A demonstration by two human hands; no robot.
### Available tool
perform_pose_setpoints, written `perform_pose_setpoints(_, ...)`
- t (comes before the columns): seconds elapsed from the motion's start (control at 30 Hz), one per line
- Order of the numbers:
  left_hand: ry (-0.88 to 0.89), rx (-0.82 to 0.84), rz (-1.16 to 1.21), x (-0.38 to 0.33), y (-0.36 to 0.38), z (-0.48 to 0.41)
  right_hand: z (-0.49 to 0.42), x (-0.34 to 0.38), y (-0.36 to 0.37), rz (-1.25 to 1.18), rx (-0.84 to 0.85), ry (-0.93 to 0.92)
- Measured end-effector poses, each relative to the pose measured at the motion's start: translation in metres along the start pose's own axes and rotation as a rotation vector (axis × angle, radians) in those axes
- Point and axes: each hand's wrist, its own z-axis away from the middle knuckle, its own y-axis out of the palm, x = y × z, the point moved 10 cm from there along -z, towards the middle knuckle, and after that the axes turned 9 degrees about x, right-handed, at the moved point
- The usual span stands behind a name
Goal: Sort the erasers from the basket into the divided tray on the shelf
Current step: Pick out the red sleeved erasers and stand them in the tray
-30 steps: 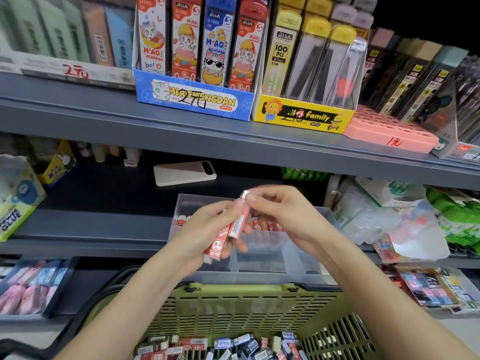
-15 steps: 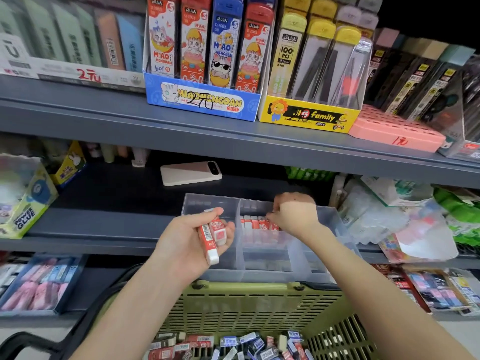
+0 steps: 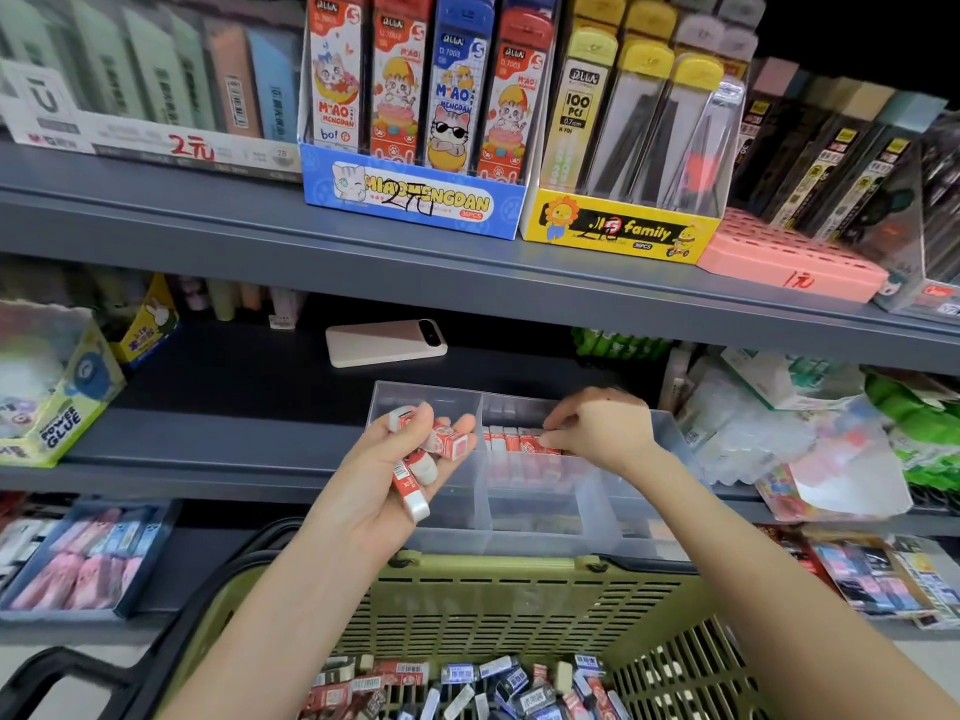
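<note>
A clear divided tray (image 3: 540, 517) sits on the middle shelf just above the olive basket (image 3: 498, 600). My left hand (image 3: 395, 475) hovers in front of the tray's left compartment, closed around a few red-and-white erasers (image 3: 447, 441). My right hand (image 3: 602, 428) reaches into the tray's middle compartment, fingertips pressed on a row of red erasers (image 3: 519, 441) standing there. Several loose red and dark-blue erasers (image 3: 467, 688) lie in the bottom of the basket.
A beige phone (image 3: 384, 343) lies on the shelf behind the tray. A glue box (image 3: 57, 402) stands at left, plastic-wrapped packs (image 3: 789, 433) at right. Display boxes of pencil leads (image 3: 415, 200) fill the upper shelf. A tray of pink erasers (image 3: 83, 563) sits lower left.
My right hand took one red eraser from my left hand, carried it to the tray's middle compartment and now sets it against the row. My left hand stayed put with the others.
</note>
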Motion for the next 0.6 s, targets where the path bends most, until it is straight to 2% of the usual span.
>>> perform_pose_setpoints(0.07,0.004,-0.014,-0.005,0.001,-0.003,0.0,0.001,0.0,-0.001,-0.039,0.018,-0.014)
perform_pose_setpoints(0.17,0.008,-0.006,-0.022,0.003,-0.004,-0.001,0.002,0.009,0.001,0.031,0.021,-0.059)
perform_pose_setpoints(0.43,0.003,0.024,-0.054,0.005,-0.004,-0.004,-0.001,0.008,0.005,0.061,0.143,-0.021)
perform_pose_setpoints(0.5,0.002,0.026,-0.053,0.005,-0.004,-0.004,0.007,0.012,-0.008,-0.052,0.087,-0.026)
perform_pose_setpoints(0.6,0.009,0.015,-0.051,0.006,-0.005,-0.005,0.032,0.04,-0.034,-0.594,-0.013,-0.159)
